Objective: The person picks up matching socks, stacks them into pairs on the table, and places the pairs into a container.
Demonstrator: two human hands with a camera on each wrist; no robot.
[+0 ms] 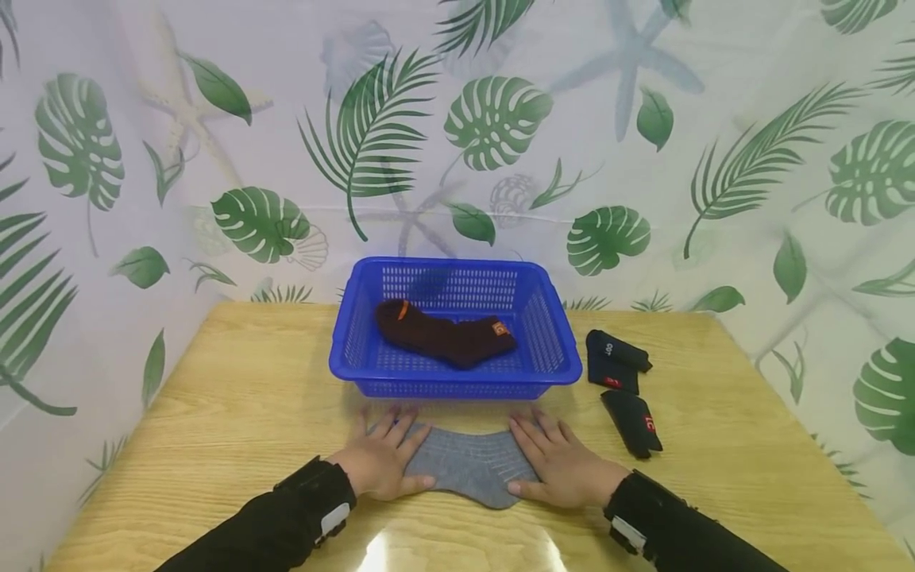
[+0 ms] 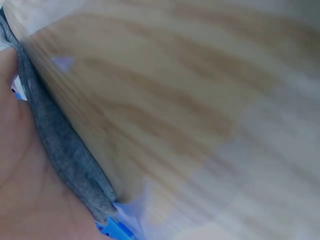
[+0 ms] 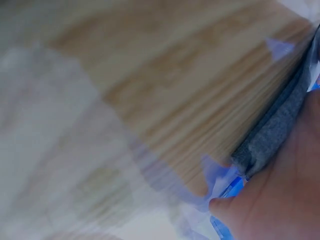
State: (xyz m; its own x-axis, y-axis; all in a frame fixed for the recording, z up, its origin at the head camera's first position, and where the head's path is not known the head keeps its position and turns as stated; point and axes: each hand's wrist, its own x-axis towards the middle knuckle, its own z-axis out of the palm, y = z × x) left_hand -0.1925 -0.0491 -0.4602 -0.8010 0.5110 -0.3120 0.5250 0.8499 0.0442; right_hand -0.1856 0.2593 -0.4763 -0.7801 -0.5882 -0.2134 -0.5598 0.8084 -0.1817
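Note:
A grey sock [image 1: 468, 462] lies flat on the wooden table, stretched sideways in front of the basket. On its left end rests my left hand [image 1: 382, 458], fingers straight and spread, palm down. My right hand [image 1: 561, 462] presses the other end in the same way, its thumb lying on the fabric. In the left wrist view the sock [image 2: 70, 155] shows as a thin grey edge beside the palm. The right wrist view has the sock [image 3: 275, 125] edge-on under the right hand [image 3: 285, 195].
Behind the hands stands a blue plastic basket [image 1: 457, 389] holding a pair of brown socks [image 1: 443, 338] with orange marks. To its right lie black socks [image 1: 615, 364] with a red label, and nearer, another black sock [image 1: 634, 423]. A leaf-printed cloth [image 1: 457, 214] hangs behind the table.

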